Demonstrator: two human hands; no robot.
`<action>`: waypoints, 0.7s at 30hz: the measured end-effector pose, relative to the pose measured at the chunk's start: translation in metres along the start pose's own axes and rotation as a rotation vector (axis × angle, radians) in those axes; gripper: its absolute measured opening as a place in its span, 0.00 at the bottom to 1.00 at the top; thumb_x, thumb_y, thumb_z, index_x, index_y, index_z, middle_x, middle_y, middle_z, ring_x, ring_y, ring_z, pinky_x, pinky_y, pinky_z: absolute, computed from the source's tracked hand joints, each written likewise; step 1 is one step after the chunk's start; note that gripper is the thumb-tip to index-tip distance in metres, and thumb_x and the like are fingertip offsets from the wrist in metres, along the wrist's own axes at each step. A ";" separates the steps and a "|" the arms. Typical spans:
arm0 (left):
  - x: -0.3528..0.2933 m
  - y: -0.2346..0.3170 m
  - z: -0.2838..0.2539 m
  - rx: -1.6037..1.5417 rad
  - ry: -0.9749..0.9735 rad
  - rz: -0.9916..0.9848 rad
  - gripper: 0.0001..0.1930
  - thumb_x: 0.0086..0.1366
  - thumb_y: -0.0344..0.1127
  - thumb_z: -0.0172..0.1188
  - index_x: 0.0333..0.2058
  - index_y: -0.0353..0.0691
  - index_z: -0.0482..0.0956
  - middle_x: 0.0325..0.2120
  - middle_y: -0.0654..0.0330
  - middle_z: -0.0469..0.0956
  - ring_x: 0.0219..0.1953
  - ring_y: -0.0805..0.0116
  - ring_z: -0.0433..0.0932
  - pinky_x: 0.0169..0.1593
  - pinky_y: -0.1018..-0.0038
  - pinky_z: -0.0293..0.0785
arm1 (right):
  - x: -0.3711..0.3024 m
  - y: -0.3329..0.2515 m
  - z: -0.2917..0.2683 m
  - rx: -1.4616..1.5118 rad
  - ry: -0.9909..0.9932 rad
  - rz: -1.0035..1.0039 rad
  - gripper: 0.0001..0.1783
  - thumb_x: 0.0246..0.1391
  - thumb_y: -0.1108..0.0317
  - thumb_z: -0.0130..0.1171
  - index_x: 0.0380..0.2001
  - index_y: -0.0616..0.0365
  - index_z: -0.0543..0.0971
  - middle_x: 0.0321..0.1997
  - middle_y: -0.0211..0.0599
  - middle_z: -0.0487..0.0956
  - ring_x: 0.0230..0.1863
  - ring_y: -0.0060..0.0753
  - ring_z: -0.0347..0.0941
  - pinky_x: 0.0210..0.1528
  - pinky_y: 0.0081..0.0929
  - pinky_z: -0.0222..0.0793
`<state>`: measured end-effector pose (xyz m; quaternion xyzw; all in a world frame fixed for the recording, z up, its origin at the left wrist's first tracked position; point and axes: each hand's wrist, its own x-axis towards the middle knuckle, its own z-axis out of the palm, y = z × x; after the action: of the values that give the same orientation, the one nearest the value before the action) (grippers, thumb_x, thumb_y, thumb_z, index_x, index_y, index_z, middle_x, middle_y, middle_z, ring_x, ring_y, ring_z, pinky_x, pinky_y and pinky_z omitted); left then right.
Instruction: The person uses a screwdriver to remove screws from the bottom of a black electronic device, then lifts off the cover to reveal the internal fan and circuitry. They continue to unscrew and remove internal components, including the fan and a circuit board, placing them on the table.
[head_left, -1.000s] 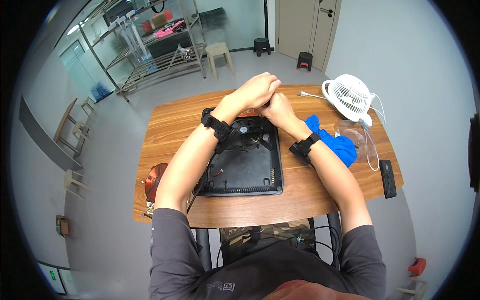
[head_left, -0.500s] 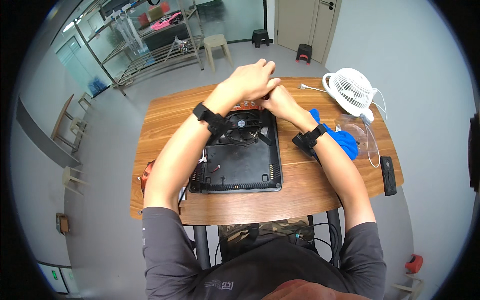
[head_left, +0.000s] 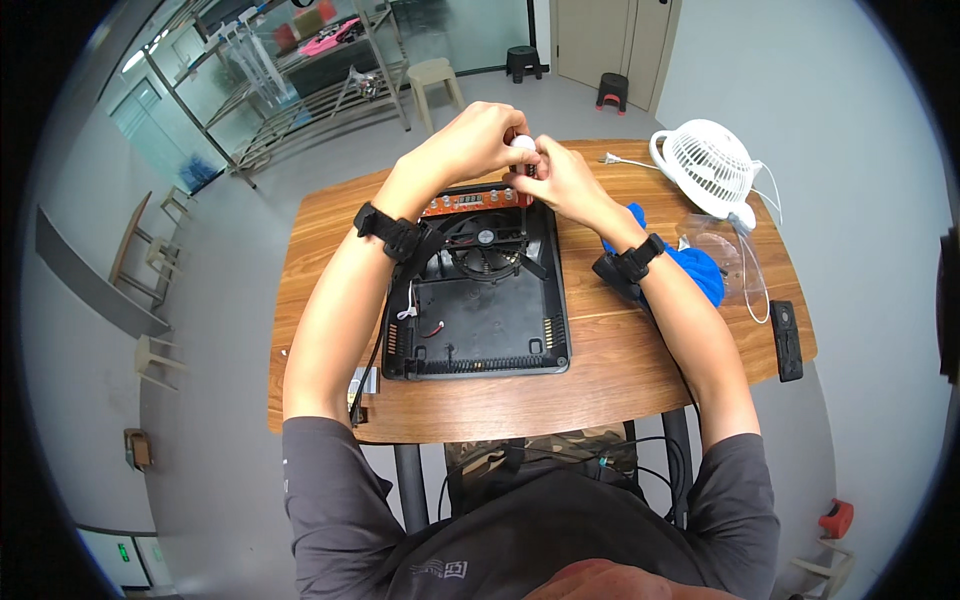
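Observation:
A screwdriver [head_left: 523, 144] with a white-topped handle stands upright over the far right part of an open black appliance housing [head_left: 470, 330]. My left hand [head_left: 478, 138] has its fingers closed at the upper handle. Lower down, my right hand [head_left: 566, 182] pinches the same handle from the right. The thin shaft points down near the right end of an orange circuit board [head_left: 462, 203], which lies along the housing's far edge. Exactly where the tip rests is hard to see. Nearer me, a black round fan [head_left: 486, 262] sits inside the housing.
A white fan [head_left: 705, 168] lies at the table's far right, near blue cloth [head_left: 697, 272] and a clear plastic bag [head_left: 722, 245]. A black flat device [head_left: 788, 340] is at the right edge. Cables from my wristbands run along both arms. A white-plugged wire [head_left: 408, 310] lies inside the housing.
My hands have drawn slightly apart, and the white-topped screwdriver between them now shows. My left hand has shifted left, uncovering more of the orange circuit board. The view has tilted a little.

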<state>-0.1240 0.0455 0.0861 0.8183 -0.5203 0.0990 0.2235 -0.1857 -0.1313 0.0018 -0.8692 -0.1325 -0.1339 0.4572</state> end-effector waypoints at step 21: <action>0.000 0.013 0.002 -0.025 -0.010 -0.148 0.22 0.60 0.47 0.70 0.31 0.28 0.80 0.23 0.45 0.82 0.27 0.55 0.83 0.33 0.65 0.76 | -0.010 -0.026 -0.013 -0.245 0.113 -0.018 0.23 0.46 0.53 0.73 0.33 0.62 0.78 0.29 0.42 0.79 0.35 0.44 0.78 0.37 0.41 0.71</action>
<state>-0.1356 0.0397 0.0882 0.8522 -0.4606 0.0714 0.2379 -0.2055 -0.1287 0.0251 -0.9085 -0.0970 -0.2018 0.3529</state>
